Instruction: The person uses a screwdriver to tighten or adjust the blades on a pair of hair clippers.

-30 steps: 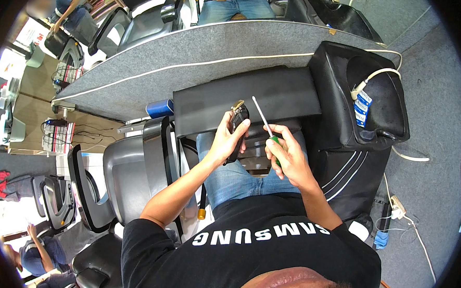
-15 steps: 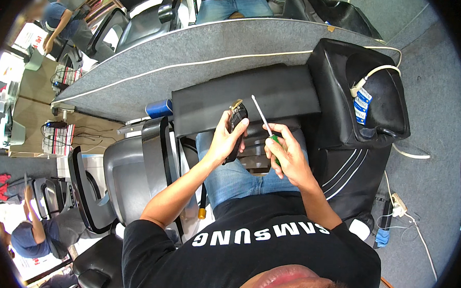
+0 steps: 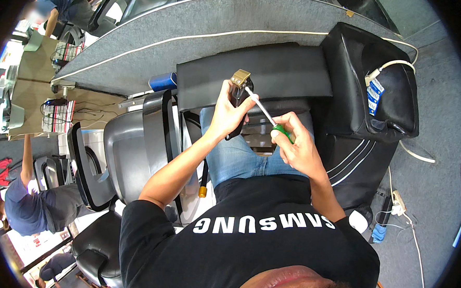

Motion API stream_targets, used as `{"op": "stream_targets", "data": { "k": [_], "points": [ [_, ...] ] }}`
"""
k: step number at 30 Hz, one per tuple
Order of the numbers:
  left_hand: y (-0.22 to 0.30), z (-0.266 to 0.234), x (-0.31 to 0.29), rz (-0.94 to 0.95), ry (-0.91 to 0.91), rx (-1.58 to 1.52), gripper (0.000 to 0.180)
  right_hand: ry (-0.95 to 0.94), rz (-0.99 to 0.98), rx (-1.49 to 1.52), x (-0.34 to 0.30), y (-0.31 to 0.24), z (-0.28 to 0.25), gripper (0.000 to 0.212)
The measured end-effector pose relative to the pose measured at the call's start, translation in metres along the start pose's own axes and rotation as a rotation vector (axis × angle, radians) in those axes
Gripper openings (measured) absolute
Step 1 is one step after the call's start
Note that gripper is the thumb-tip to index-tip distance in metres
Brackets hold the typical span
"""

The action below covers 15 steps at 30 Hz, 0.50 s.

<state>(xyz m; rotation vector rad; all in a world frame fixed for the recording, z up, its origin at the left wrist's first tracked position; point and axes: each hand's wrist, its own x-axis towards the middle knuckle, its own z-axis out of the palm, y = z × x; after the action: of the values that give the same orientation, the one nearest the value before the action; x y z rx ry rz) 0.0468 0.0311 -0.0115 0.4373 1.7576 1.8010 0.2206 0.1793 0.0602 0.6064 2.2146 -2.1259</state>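
My left hand (image 3: 225, 114) is closed around a black hair clipper (image 3: 239, 95), held upright above my lap. The clipper's gold blade head (image 3: 241, 77) points away from me, with its flat face and small screw spots showing. In my right hand (image 3: 300, 146) is a screwdriver (image 3: 265, 112), gripped by its green handle. Its long metal shaft slants up and to the left, and the tip reaches the clipper just below the blade head, beside my left thumb. Whether the tip sits in a screw is too small to tell.
Past my hands stretches a black padded bench (image 3: 276, 71), joined at right to a black wash basin (image 3: 394, 98) with a hose and blue sachets. A black salon chair (image 3: 131, 154) stands at left. One person (image 3: 39, 207) is at lower left. A power strip (image 3: 398, 202) lies at right.
The screwdriver has swung left, bringing its tip from beside the clipper onto it. My left hand has turned the clipper so its blade face shows. The whole view has shifted slightly.
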Motion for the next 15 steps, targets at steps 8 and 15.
{"op": "stream_targets", "data": {
  "k": [8, 15],
  "points": [
    [0.0050, 0.0008, -0.0011, 0.007, 0.001, -0.018, 0.052, 0.044, -0.080, -0.057, 0.0034, 0.0020, -0.0024, 0.023],
    [0.0038, -0.0004, -0.0004, 0.023, -0.010, -0.002, 0.051, 0.047, -0.069, -0.077, 0.0033, 0.0026, -0.0036, 0.024]
  ]
}}
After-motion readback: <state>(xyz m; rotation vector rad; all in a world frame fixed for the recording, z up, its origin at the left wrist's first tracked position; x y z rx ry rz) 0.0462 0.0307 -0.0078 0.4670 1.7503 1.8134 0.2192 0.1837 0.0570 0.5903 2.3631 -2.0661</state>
